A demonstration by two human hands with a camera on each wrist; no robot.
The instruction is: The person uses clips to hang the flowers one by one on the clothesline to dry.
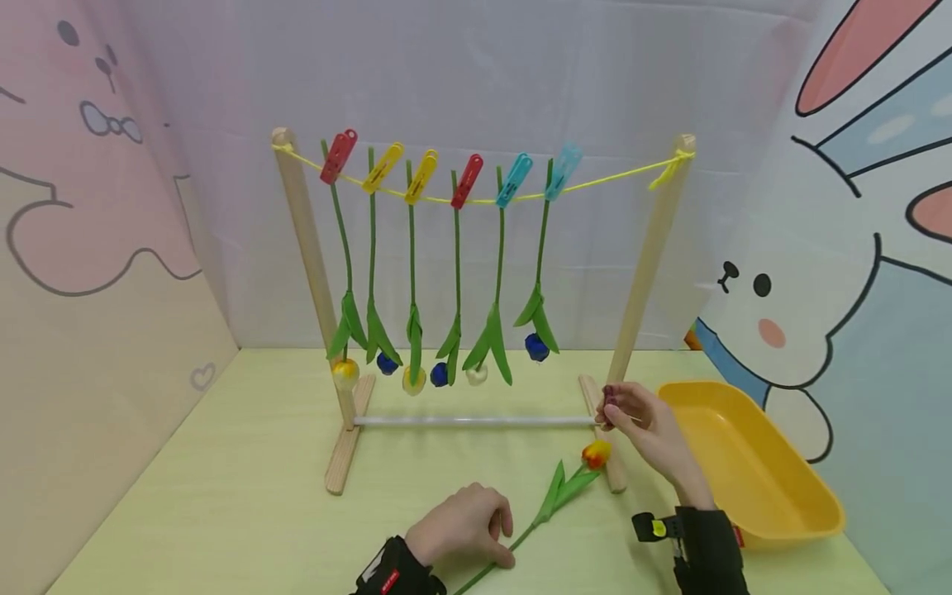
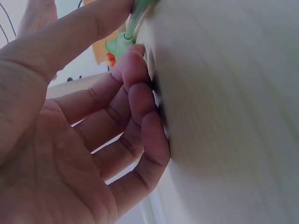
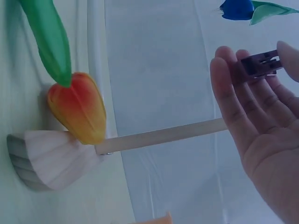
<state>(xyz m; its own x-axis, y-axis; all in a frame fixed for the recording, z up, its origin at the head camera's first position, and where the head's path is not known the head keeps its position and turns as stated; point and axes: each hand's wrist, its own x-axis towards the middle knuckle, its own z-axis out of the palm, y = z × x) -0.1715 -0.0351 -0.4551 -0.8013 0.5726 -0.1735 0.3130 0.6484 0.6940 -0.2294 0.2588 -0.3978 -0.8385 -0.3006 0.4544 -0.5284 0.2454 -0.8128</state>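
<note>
An orange-and-yellow artificial tulip [image 1: 596, 454] lies slantwise on the table, its green stem [image 1: 524, 535] running down toward the front. My left hand [image 1: 467, 522] rests by this stem with loosely bent fingers. In the left wrist view the thumb tip is at the green stem [image 2: 136, 21], apart from the other fingertips, which touch the tabletop. My right hand [image 1: 643, 430] pinches a dark purple clothespin [image 3: 261, 64] between thumb and fingers, in front of the rack's right post and above the tulip's bloom.
A wooden rack with a left post [image 1: 312, 248] and right post [image 1: 654, 248] carries a yellow string [image 1: 617, 175]. Several tulips hang upside down from it by red, yellow and blue clothespins. A white rod [image 1: 476, 421] joins the feet. At right stands a yellow basin [image 1: 799, 529].
</note>
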